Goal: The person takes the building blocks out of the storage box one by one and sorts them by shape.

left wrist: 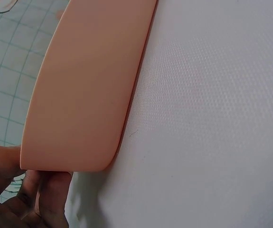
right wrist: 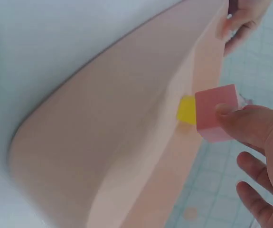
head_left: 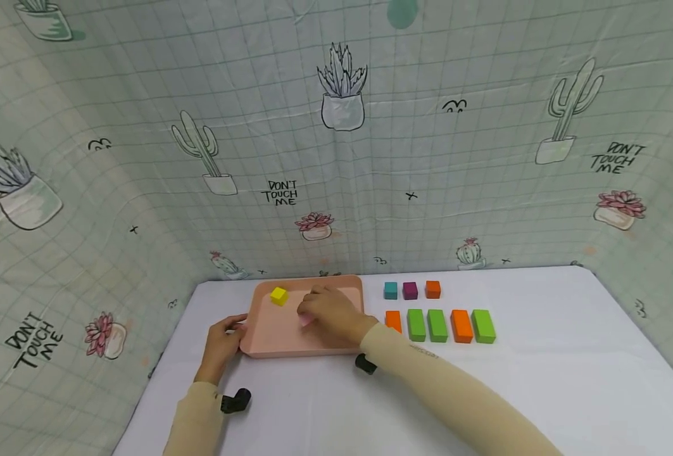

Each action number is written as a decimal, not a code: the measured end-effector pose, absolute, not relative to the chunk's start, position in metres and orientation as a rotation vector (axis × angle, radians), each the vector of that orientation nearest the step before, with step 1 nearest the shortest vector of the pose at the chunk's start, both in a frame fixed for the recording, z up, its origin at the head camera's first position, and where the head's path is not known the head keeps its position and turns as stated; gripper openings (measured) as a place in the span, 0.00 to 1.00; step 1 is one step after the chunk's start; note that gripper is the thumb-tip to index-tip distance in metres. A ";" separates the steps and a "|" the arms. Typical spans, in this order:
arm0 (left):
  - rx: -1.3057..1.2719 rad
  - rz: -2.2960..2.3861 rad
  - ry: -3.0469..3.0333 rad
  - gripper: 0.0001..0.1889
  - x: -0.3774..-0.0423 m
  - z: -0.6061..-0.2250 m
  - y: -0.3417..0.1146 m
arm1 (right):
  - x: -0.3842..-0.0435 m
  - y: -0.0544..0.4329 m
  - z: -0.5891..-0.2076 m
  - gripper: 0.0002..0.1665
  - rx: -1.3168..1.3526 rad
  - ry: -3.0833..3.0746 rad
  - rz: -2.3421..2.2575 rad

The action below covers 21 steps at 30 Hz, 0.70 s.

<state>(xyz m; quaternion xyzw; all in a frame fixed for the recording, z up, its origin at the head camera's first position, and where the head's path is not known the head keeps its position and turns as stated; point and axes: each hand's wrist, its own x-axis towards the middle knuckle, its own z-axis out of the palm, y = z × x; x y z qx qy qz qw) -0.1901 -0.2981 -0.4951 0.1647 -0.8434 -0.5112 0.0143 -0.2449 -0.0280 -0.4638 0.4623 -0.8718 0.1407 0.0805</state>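
Over the salmon-pink tray [head_left: 270, 334], my right hand [head_left: 332, 311] pinches a pink cube [right wrist: 215, 111] between thumb and fingers. The other fingers of that hand are spread apart in the right wrist view. Inside the tray, near its far left corner, lies a yellow cube [head_left: 279, 296]; the pink cube partly covers it in the right wrist view. My left hand [head_left: 222, 345] grips the tray's left end, with the thumb at the rim and the fingers against the outer wall [left wrist: 81, 95].
Right of the tray, a teal cube [head_left: 390, 291], a purple cube [head_left: 409, 291] and an orange cube [head_left: 433, 289] form a back row. In front stand several oblong blocks, green [head_left: 437, 325] and orange [head_left: 461, 326]. My right forearm overlaps the nearest one. A patterned cloth [head_left: 393, 158] hangs behind the white table [head_left: 541, 380].
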 end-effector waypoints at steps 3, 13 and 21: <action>0.524 -1.571 -2.637 0.19 -0.190 -0.495 -0.300 | -0.244 -0.015 -0.461 0.07 1.383 -2.568 0.458; 0.495 -1.557 -2.631 0.19 -0.191 -0.495 -0.301 | -0.238 0.033 -0.458 0.11 1.292 -2.410 0.551; 0.460 -1.580 -2.617 0.18 -0.191 -0.497 -0.300 | -0.232 0.076 -0.459 0.19 1.168 -2.476 0.554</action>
